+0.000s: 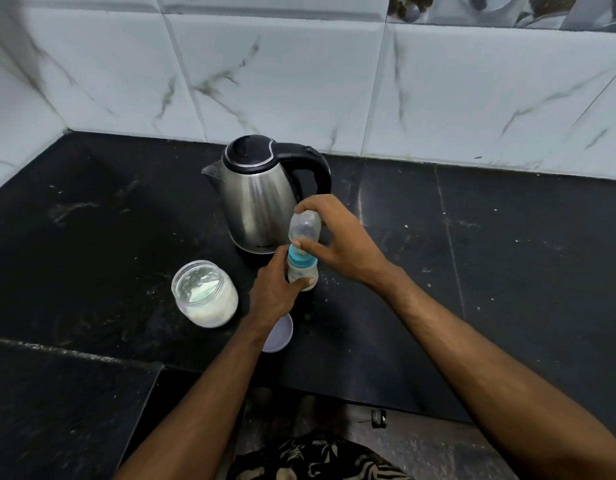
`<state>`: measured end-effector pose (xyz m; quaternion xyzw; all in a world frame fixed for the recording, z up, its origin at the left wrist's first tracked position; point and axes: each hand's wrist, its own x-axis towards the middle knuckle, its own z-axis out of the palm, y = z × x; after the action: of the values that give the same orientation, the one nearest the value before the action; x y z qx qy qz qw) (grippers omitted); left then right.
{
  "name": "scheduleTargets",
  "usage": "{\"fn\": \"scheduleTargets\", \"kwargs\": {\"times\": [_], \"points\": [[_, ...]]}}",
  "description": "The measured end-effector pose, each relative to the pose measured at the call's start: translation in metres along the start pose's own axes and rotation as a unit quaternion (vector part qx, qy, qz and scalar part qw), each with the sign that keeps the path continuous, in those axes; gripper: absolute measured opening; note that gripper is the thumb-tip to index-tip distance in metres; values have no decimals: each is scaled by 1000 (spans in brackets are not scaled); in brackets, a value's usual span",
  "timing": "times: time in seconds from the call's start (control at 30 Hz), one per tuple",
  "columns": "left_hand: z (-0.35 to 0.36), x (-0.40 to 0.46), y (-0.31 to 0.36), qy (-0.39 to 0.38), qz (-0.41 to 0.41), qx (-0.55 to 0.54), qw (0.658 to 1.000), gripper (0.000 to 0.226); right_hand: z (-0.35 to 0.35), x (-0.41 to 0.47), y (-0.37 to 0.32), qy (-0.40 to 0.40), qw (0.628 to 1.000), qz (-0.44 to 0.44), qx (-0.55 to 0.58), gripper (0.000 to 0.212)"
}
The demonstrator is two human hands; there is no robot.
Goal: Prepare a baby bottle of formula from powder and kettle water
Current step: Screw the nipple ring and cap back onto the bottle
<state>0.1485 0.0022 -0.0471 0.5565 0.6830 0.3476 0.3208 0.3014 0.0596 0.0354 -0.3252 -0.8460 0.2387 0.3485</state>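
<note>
Black stone table (507,254) carrying a small baby bottle with a teal collar (301,268), standing upright near a stainless-steel electric kettle with black lid and handle (261,199). Left hand (275,289) grips the bottle body, fingers curled round it; right hand (337,237) pinches the clear domed cap (304,227) over the collar. Left of the bottle stands an open glass jar of white powder (205,294); a pale round lid (280,336) lies nearer.
</note>
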Motion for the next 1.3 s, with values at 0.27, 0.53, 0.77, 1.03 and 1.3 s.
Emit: {"fn": "scheduleTargets", "kwargs": {"times": [0.27, 0.53, 0.77, 1.03, 1.3], "points": [[-1, -5, 6, 8, 3, 5, 1000, 60, 28, -20, 13, -37, 999, 7, -20, 46], [-1, -7, 9, 11, -7, -6, 1000, 59, 45, -32, 21, 5, 1000, 16, -25, 48], [-2, -8, 10, 7, -27, 7, 1000, 53, 60, -41, 21, 30, 999, 36, 1, 62], [-1, -5, 4, 7, -26, 13, 1000, 54, 67, -39, 26, 67, 996, 42, 33, 70], [0, -4, -1, 11, -17, 3, 1000, 54, 73, -40, 37, 57, 996, 54, 33, 73]]}}
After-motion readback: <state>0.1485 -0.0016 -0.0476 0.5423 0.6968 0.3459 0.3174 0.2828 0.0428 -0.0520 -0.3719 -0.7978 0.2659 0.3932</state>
